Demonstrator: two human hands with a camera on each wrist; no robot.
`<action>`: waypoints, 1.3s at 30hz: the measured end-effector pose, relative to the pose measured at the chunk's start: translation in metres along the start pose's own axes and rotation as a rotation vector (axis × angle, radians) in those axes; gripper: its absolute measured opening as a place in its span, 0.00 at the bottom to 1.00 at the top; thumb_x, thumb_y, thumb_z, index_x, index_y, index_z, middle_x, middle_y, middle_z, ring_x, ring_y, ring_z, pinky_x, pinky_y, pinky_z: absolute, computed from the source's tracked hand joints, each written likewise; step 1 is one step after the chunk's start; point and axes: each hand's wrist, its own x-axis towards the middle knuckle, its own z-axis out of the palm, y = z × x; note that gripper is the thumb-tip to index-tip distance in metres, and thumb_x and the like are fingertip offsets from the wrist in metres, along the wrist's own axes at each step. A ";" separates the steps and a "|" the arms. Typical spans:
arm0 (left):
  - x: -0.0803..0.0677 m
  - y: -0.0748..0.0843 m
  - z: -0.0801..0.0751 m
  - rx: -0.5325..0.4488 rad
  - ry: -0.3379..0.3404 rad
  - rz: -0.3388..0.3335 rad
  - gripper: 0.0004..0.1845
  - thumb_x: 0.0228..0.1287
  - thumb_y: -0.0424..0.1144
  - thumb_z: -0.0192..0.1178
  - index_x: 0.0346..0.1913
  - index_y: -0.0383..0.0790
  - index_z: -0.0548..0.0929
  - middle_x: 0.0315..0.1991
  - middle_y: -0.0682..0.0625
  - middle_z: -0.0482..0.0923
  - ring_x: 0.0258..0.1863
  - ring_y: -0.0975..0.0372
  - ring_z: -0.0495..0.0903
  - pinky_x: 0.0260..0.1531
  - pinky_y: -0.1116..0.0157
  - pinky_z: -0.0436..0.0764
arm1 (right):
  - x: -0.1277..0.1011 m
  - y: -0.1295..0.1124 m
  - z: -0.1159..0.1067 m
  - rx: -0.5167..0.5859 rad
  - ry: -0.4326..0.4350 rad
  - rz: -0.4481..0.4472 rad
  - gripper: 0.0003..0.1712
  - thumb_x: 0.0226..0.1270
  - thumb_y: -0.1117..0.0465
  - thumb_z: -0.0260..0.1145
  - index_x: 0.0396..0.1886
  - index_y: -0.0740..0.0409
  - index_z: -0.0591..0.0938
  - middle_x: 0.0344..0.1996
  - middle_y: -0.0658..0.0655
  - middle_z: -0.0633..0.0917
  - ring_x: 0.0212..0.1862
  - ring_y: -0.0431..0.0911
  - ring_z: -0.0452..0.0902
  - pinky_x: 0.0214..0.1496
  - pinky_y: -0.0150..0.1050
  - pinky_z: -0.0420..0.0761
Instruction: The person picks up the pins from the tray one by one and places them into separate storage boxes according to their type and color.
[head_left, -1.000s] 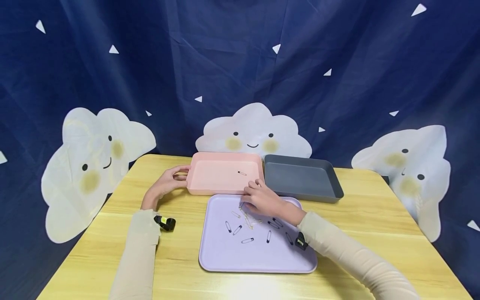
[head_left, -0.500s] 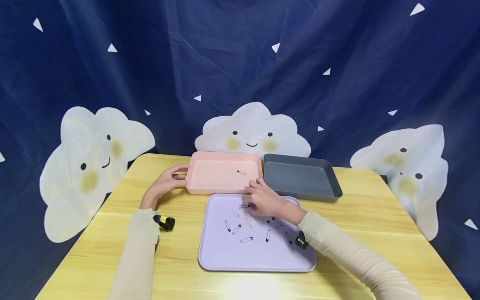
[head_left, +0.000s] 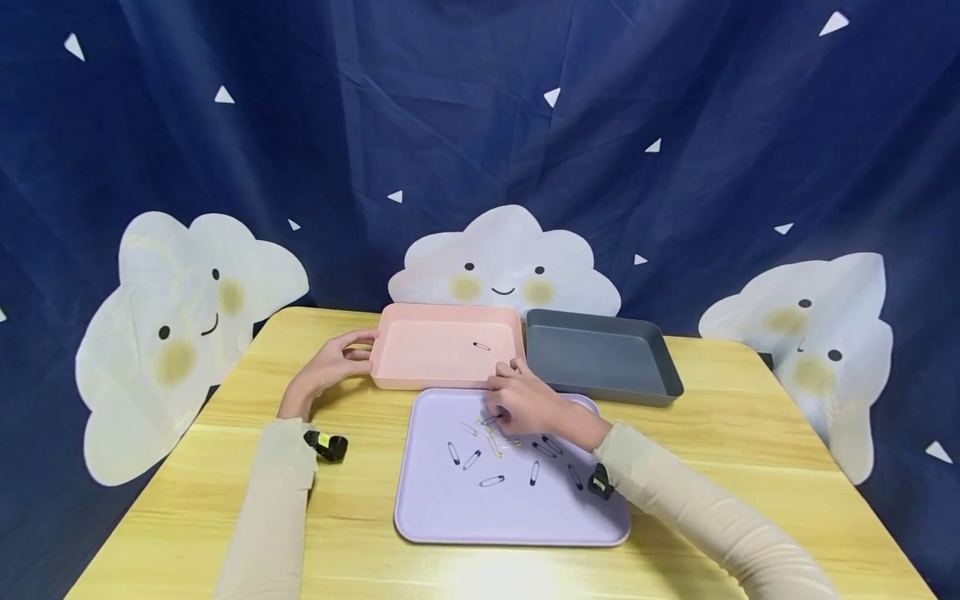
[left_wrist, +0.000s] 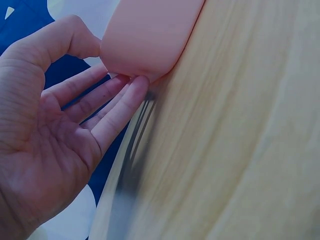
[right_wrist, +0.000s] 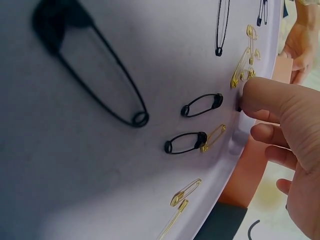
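Note:
In the head view, my left hand (head_left: 330, 367) holds the left end of the pink tray (head_left: 427, 382); thumb and fingertips meet its end wall in the left wrist view. One dark safety pin (head_left: 482, 347) lies inside this tray. My right hand (head_left: 528, 400) is low over the far part of the lilac tray (head_left: 442, 508), its thumb and finger pinching a black safety pin (head_left: 491, 421). Fingers mostly hide that pin in the right wrist view. Gold safety pins (right_wrist: 240, 67) and several loose black safety pins (head_left: 492, 481) lie around the hand.
A dark grey tray (head_left: 600, 362) stands right of the pink one, behind the lilac tray. All of them rest on a wooden table (head_left: 750, 467). A blue curtain (head_left: 480, 125) with cloud figures hangs behind the table.
The black pin at my right fingertips has shifted slightly toward me and shows more clearly. The right fingers have drawn in a little; the left hand stays on the pink tray.

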 end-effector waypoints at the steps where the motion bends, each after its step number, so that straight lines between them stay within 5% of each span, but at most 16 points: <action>1: 0.000 0.000 0.000 -0.001 0.001 0.000 0.37 0.61 0.24 0.61 0.75 0.27 0.63 0.70 0.27 0.66 0.67 0.35 0.71 0.48 0.77 0.80 | 0.000 0.000 0.000 0.005 0.000 0.001 0.11 0.46 0.61 0.74 0.19 0.44 0.79 0.27 0.43 0.75 0.39 0.44 0.63 0.50 0.45 0.61; 17: 0.000 0.004 -0.001 0.001 0.009 -0.006 0.37 0.62 0.23 0.60 0.75 0.28 0.64 0.70 0.27 0.67 0.66 0.35 0.71 0.48 0.77 0.80 | 0.001 0.000 -0.003 0.053 -0.058 0.015 0.10 0.47 0.59 0.76 0.19 0.46 0.80 0.28 0.42 0.78 0.39 0.43 0.62 0.50 0.44 0.60; 39: 0.002 -0.003 0.001 -0.020 0.009 -0.005 0.37 0.61 0.22 0.60 0.74 0.26 0.63 0.69 0.26 0.67 0.65 0.36 0.73 0.48 0.75 0.81 | -0.007 0.003 0.001 0.099 -0.011 0.028 0.13 0.44 0.61 0.74 0.14 0.45 0.77 0.25 0.42 0.76 0.37 0.42 0.60 0.48 0.43 0.56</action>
